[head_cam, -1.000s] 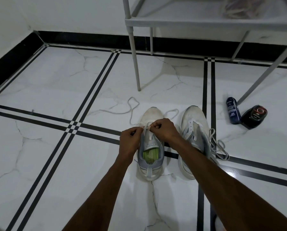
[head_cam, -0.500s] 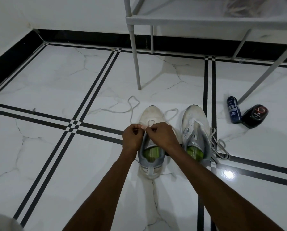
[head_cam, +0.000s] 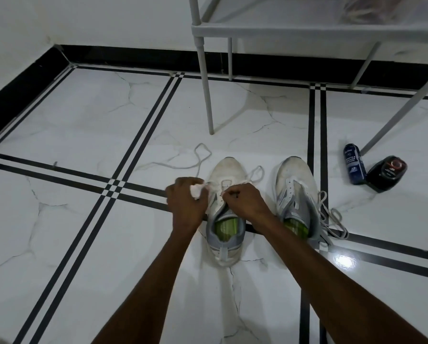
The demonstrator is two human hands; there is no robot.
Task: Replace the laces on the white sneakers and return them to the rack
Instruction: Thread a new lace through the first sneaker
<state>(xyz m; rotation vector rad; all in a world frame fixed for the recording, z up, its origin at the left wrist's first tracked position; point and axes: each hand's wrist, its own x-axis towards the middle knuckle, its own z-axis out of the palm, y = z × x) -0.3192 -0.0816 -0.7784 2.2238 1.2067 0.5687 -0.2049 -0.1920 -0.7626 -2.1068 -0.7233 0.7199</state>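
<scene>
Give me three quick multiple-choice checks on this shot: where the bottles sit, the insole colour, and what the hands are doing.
1. Where are the dark blue bottle and black bottle?
A. On the floor to the right of the sneakers
B. On the rack shelf
C. Inside a sneaker

2. What colour are the insoles?
A. Red
B. Green
C. Black

3. What are the hands doing?
A. Both hang idle
B. Both pinch lace at the left sneaker
C. Each lifts a sneaker

Answers: 1 A, both lie on the tiles near a rack leg. 2 B, green shows inside the left sneaker and the right sneaker. 3 B, the left hand and right hand hold the white lace at its eyelets.
</scene>
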